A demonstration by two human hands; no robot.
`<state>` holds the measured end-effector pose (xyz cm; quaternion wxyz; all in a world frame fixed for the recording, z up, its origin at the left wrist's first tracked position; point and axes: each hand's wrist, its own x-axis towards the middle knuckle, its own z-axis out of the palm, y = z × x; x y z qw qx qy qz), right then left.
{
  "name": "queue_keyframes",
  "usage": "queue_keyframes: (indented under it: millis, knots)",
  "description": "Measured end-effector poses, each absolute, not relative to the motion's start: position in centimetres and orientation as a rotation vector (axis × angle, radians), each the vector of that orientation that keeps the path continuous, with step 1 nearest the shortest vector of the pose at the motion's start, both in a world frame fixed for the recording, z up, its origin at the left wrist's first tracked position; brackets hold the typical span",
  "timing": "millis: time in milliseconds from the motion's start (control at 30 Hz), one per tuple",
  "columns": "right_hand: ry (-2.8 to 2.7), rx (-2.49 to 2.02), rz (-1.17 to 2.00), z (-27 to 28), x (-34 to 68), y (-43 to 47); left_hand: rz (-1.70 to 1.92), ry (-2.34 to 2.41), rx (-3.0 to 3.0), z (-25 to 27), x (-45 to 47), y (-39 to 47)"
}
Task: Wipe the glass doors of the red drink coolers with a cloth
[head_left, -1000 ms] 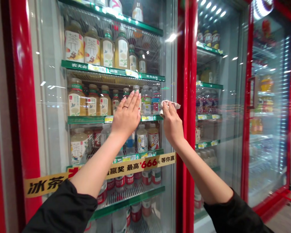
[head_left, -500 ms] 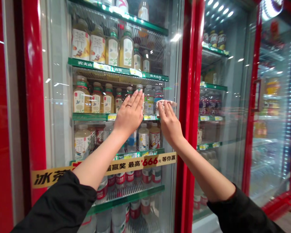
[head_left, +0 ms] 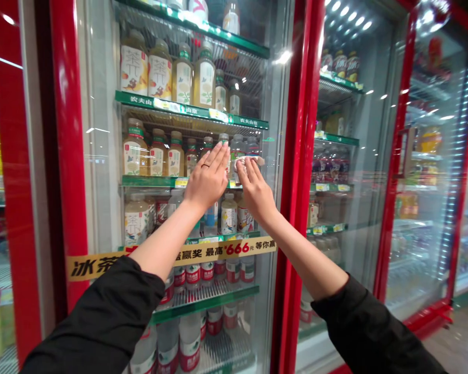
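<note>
Cloth [head_left: 259, 161], whitish and bunched, sits under the fingertips of the right hand [head_left: 258, 195], against the glass door [head_left: 272, 174]. Right hand has hold of it: fingers close together, bent over the wad, one end poking out to their right. Thumb and palm side hidden, so can't tell if it's pinched or only pinned. Pressure toward the glass probably stops the cloth slipping down; bunching likely gives the fingers something to grip.

Left hand [head_left: 208, 179] is just left of the right hand, fingers straight and together, pointing up, back toward camera. Laid flat, looks like palm on glass, perhaps to brace or steady. Nothing visible in it; under the palm can't be seen. Ring [head_left: 206, 164] on one finger. Both sleeves [head_left: 101, 309] sit up near the elbows, forearms bare.

Bottles [head_left: 135, 153] stand in a row left of the left hand, behind the glass, labels outward, presumably so they read from outside. Green rail [head_left: 150, 181] runs behind the left hand with price tags, probably there to match the stock. Yellow strip [head_left: 210, 253] crosses the door below both hands, passing behind the left forearm. Red frame [head_left: 303, 109] stands right of the right hand.
</note>
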<state>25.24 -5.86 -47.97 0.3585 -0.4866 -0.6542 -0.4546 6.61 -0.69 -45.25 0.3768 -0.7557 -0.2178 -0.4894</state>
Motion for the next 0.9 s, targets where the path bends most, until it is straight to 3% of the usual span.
queue_keyframes:
  millis: [167,400,633,900]
  knots:
    - [-1.609,-1.31,-1.171,-46.1,26.7,-5.8,-1.261,-0.625,-1.868,-47.1,3.9,-2.0]
    - [-1.562,-1.269,-1.145,-49.7,25.3,-5.4,-1.089,-0.648,-1.812,-50.1,0.8,-1.8]
    - [-1.665,-1.157,-1.183,-46.7,25.7,-4.5,-1.076,-0.666,-1.803,-50.6,1.4,-0.5]
    - [-1.602,-1.149,-1.148,-50.8,23.8,-4.7,-1.077,-0.685,-1.817,-50.8,1.5,-0.7]
